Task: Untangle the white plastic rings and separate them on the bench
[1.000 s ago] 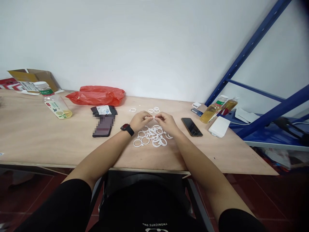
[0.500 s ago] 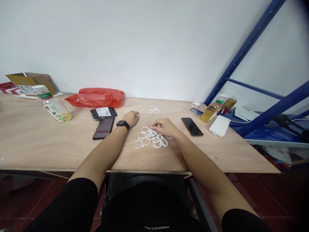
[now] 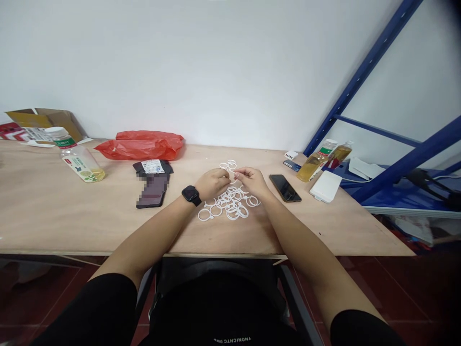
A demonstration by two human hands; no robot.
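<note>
A white plastic ring [image 3: 234, 181] is held between my two hands, partly hidden by the fingers. My left hand [image 3: 212, 184], with a black watch on its wrist, pinches it from the left. From the right, the fingertips of my right hand [image 3: 253, 183] close on the same ring. Just below the hands lies a loose pile of similar white rings [image 3: 232, 210], each with a small knob. Behind my fingers, a few more white rings [image 3: 231, 164] form a small separate group.
At left are a tilted bottle [image 3: 81, 161], a red plastic bag [image 3: 144, 146], a black packet [image 3: 153, 166] and a dark phone-like slab [image 3: 153, 192]. At right lie a phone [image 3: 285, 188], a white power bank [image 3: 325, 186] and a tea bottle [image 3: 317, 161] beside blue shelving [image 3: 360, 79].
My left hand has moved right from its resting place on the table to meet my right hand. The right hand has lifted a ring from the pile and moved slightly away from me.
</note>
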